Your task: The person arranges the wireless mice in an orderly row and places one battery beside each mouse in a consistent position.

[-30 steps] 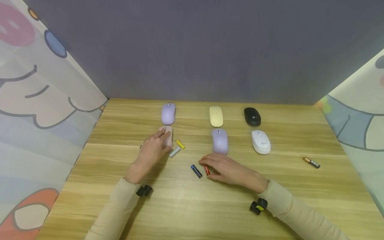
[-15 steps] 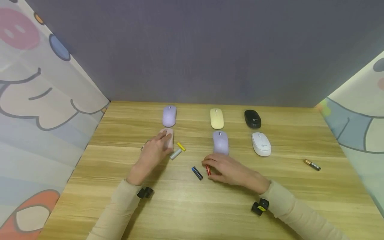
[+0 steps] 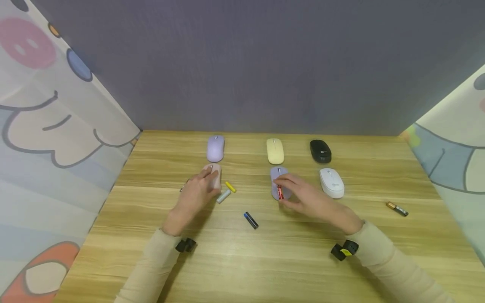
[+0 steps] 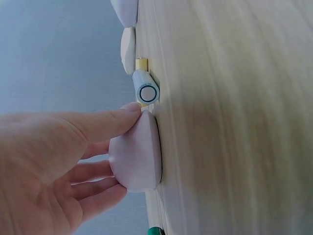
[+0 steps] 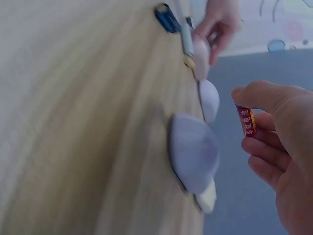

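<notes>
My left hand (image 3: 192,194) holds a pale pink computer mouse (image 3: 216,176) on the table, thumb on one side and fingers on the other, as the left wrist view shows. Between the thumb and fingers of my right hand (image 3: 310,197) is a red battery (image 5: 247,121), pinched by its ends. In the right wrist view it is lifted off the table; the head view puts it over the front purple mouse (image 3: 275,173), which the hand partly covers. Beside the pink mouse lie a silver-white battery (image 4: 145,88) and a yellow battery (image 3: 230,187).
A black-and-blue battery (image 3: 251,220) lies at mid-table, and a black battery with a gold end (image 3: 397,209) far right. Another purple mouse (image 3: 215,148), a yellow mouse (image 3: 275,151) and a black mouse (image 3: 321,151) form the back row. A white mouse (image 3: 331,183) sits in front of the black one.
My right hand has picked the red battery up from the table beside the black-and-blue one and carried it forward and right, over the front purple mouse. The left hand stays on the pink mouse.
</notes>
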`<state>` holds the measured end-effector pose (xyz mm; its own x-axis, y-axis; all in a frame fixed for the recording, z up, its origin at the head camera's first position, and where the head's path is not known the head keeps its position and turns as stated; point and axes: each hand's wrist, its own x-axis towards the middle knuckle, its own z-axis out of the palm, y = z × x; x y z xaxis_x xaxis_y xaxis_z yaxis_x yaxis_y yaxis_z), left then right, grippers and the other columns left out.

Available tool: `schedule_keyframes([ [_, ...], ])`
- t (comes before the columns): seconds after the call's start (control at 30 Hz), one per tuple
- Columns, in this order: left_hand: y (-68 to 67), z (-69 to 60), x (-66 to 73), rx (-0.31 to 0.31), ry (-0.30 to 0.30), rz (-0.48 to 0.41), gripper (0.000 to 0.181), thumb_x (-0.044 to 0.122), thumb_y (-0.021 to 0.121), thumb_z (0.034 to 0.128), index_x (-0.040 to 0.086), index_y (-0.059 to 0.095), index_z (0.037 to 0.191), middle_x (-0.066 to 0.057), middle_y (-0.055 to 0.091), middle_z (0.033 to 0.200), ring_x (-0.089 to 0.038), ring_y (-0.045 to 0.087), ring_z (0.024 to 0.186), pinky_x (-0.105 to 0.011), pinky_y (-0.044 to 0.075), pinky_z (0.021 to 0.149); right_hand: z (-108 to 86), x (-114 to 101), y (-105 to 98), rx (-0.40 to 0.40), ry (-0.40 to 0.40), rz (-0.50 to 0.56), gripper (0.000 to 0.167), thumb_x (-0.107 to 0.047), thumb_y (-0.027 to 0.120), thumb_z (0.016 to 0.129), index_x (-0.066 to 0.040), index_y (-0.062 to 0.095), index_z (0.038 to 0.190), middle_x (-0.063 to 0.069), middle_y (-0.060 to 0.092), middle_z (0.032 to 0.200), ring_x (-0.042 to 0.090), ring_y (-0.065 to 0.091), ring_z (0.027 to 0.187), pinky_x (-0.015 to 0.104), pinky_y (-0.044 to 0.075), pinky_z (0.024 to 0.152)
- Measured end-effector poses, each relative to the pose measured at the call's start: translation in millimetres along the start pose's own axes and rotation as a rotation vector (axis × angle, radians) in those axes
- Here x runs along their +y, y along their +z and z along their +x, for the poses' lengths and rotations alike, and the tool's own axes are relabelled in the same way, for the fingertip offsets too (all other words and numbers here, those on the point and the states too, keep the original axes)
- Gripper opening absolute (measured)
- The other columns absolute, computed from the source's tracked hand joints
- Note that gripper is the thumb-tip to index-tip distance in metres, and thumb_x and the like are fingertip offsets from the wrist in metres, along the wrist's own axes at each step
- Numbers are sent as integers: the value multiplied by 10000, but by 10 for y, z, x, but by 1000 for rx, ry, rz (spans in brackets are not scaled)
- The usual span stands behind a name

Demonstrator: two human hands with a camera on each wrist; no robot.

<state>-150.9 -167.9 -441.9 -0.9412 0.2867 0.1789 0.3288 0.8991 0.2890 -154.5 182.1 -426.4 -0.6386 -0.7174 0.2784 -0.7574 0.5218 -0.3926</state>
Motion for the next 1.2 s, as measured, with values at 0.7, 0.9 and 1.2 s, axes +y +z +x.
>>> schedule_keyframes([
  [0.7, 14, 0, 2, 19, 10, -5, 643, 216, 889, 814, -24, 636, 1355, -298, 571, 1418, -494, 650, 1175, -584, 582, 952, -174, 643, -349, 234, 144, 2, 551, 47, 835, 790, 85, 617, 1294, 242, 622, 1286, 453, 595, 1189, 629, 523, 970],
  [0.9, 11, -3, -1, 14, 7, 2, 647, 230, 887, 817, -20, 635, 1357, -290, 571, 1423, -489, 645, 1189, -582, 577, 965, -295, 849, -435, 216, 294, 102, 527, 13, 764, 892, 106, 559, 1369, 280, 551, 1349, 467, 539, 1231, 635, 473, 980],
  [1.2, 9, -1, 6, 24, 9, 8, 644, 225, 891, 812, -25, 640, 1350, -290, 581, 1413, -486, 644, 1193, -577, 584, 954, -459, 1145, -494, 265, 391, 71, 532, -9, 773, 883, 122, 557, 1351, 329, 556, 1330, 510, 522, 1231, 708, 411, 1051],
])
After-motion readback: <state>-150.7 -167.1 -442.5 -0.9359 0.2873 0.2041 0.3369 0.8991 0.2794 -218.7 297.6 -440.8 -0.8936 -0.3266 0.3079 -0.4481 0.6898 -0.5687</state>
